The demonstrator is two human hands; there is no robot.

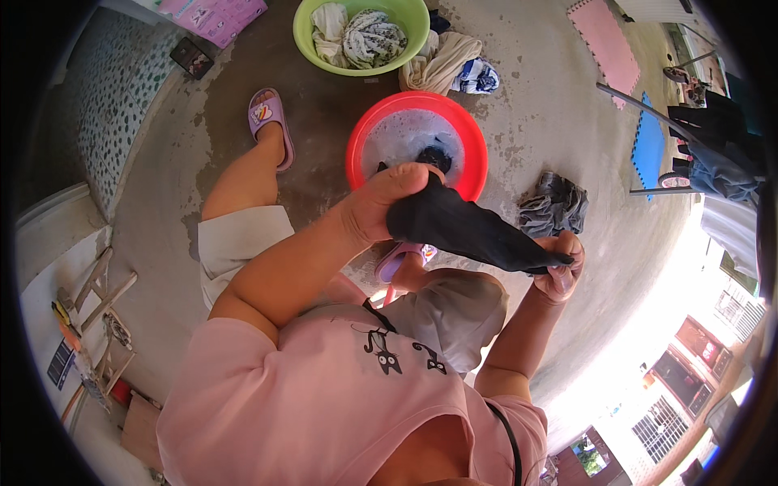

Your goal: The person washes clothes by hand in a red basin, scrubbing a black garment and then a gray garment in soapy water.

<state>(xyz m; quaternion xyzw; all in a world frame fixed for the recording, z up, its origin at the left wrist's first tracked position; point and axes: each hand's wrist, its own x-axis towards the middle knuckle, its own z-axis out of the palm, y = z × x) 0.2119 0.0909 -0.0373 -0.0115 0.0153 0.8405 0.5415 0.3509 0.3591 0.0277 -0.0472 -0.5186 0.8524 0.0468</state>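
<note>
"One concrete floor [519, 121] spreads beneath everything, damp in patches. What is biggest on it?"

"The red basin [474, 142], ahead of the person, with foamy water [389, 138] inside. Farther off and slightly left sits the lime-green basin [302, 36], holding pale and patterned laundry [374, 39]."

"And loose on the ground?"

"A cream garment [444, 63] just right of the green basin, then a crumpled dark grey garment [555, 204] to the right of the red one."

"Where is the piece being handled?"

"That black cloth [474, 227] is stretched between the two hands, in front of the torso. In this view it crosses the near right rim of the red basin; how high above it, I cannot tell."

"Its long axis?"

"Slanting, from far left to near right, broad at the left end and tapering toward the right."

"Which hand is nearer the basin?"

"The left hand [389, 201]: it grasps the broad end, thumb uppermost, and overlaps the near rim. The right hand [561, 267] is clenched around the narrow end, nearer the body, with the grey garment just beyond it."

"Anything smaller?"

"A dark wad [435, 155] in the suds, beyond the left hand."
</note>
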